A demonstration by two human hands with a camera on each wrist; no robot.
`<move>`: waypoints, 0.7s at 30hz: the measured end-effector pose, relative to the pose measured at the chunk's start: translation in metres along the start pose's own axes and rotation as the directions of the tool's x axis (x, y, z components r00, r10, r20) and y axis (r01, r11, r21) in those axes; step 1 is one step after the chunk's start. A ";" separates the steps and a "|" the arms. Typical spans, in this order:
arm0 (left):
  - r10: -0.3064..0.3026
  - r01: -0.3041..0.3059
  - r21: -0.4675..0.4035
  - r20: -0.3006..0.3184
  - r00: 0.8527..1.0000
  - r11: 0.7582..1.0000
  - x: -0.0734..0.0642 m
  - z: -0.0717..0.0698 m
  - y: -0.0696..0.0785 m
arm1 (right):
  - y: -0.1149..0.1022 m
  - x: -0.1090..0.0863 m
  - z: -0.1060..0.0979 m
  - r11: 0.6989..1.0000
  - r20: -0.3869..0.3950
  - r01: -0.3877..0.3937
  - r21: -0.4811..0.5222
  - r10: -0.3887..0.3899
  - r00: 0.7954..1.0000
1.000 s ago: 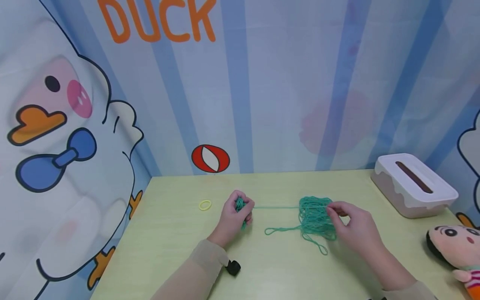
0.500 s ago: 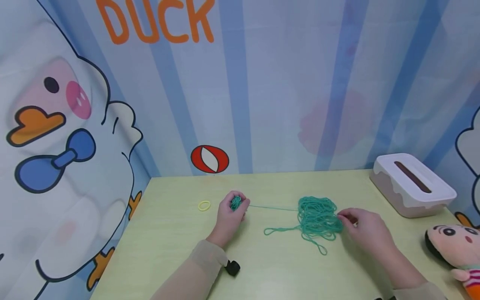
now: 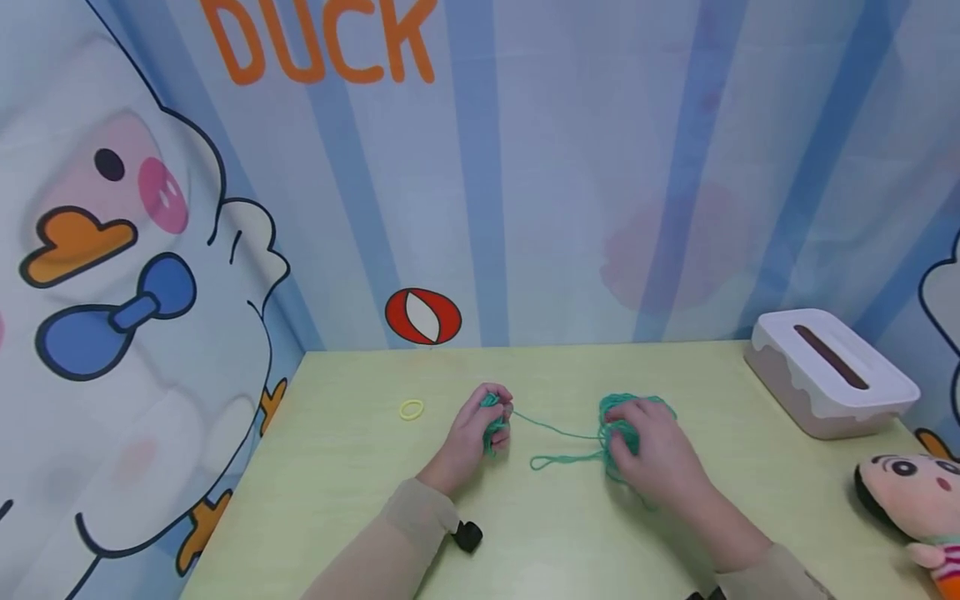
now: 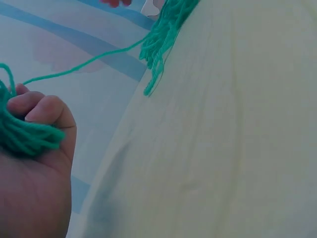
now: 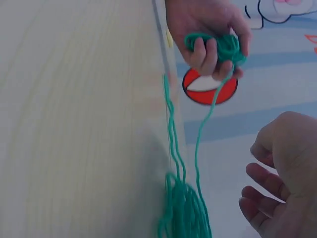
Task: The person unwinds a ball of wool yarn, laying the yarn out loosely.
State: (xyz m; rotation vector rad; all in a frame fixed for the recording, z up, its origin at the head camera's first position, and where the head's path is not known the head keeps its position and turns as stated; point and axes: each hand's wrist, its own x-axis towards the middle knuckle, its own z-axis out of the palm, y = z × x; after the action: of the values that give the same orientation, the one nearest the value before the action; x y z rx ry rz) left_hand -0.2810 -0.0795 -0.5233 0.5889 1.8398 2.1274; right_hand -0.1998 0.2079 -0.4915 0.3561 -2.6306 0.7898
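Where the left hand (image 3: 465, 442) grips, yarn (image 4: 29, 138) bunches.

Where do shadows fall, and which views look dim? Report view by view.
Head: bright, soft shadow on the table below the right hand. Left wrist: dimmer, vague bluish shadow right of the left hand. Right wrist: dim too, blurry shadow left of the green yarn.

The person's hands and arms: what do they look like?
The left hand and right hand are bare. The left sleeve is pale beige, with a black block beside it; the right sleeve matches, with something dark, half-seen, beside it.
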 end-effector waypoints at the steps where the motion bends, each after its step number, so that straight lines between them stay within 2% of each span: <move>1: 0.001 -0.001 0.000 0.003 1.000 1.000 0.000 0.000 0.000 | -0.009 0.003 0.007 1.000 0.008 0.019 0.021 -0.020 1.000; 4: 0.001 -0.001 0.002 0.017 1.000 1.000 0.000 0.000 -0.001 | -0.033 0.014 0.025 0.997 0.097 0.035 0.076 -0.042 0.994; 6: 0.003 -0.003 -0.006 0.028 1.000 1.000 0.000 0.000 -0.001 | -0.045 0.022 0.036 0.994 0.163 0.013 0.106 -0.030 0.986; 8: 0.007 -0.007 -0.014 0.037 0.999 1.000 0.000 0.000 -0.001 | -0.052 0.029 0.046 0.991 0.219 -0.022 0.135 -0.009 0.976; 11: 0.013 -0.013 -0.012 0.047 0.999 1.000 -0.001 0.001 0.001 | -0.058 0.035 0.055 0.984 0.257 -0.054 0.171 0.008 0.966; 13: 0.011 -0.012 0.020 0.045 0.999 1.000 -0.001 0.001 0.000 | -0.059 0.036 0.056 0.981 0.257 -0.062 0.182 0.013 0.966; 16: 0.002 -0.004 0.126 0.018 1.000 0.992 -0.001 0.001 0.001 | -0.059 0.034 0.051 0.980 0.218 -0.062 0.186 0.021 0.976; 21: -0.001 0.006 0.286 -0.019 1.000 0.958 -0.003 -0.002 0.001 | -0.057 0.031 0.037 0.984 0.081 0.008 0.179 -0.023 0.996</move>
State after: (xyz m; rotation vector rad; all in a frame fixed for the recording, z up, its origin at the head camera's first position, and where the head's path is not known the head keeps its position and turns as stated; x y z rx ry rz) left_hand -0.2788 -0.0830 -0.5229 0.6280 2.1765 1.8816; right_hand -0.2185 0.1368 -0.4798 0.4664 -2.6365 1.0298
